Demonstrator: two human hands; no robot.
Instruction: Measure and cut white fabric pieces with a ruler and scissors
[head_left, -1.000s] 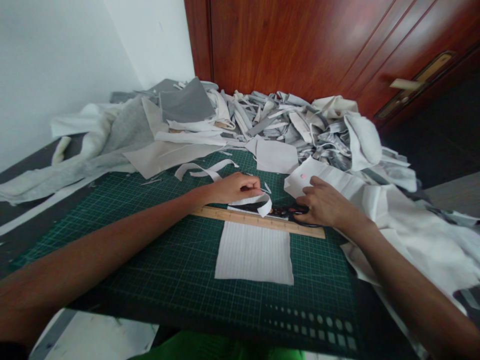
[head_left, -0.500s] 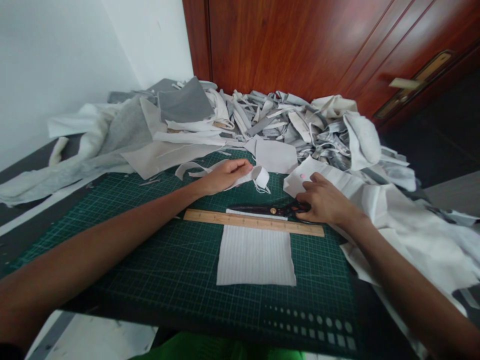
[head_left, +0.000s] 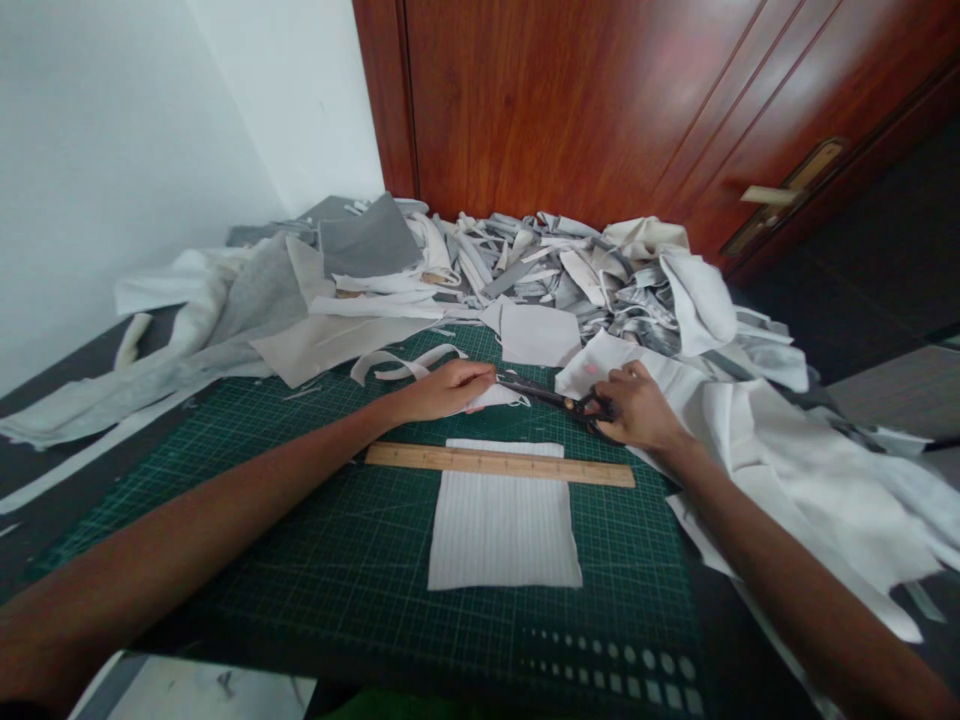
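Observation:
My left hand pinches a narrow white fabric strip, part of it hidden by the fingers. With fingers through the handles, my right hand grips black scissors. Their blade tips reach the strip just beside my left fingertips. Nearer to me, a wooden ruler lies across a striped white fabric piece. Both rest on a green cutting mat with a printed grid.
Behind the mat, a heap of grey and white fabric scraps leans towards a wooden door. Long pale cloth spreads along the right side. More fabric is piled at the left, by the white wall.
My right hand has lifted the scissors off the ruler and fabric piece and brought their blades to the strip at my left hand. The view has shifted slightly.

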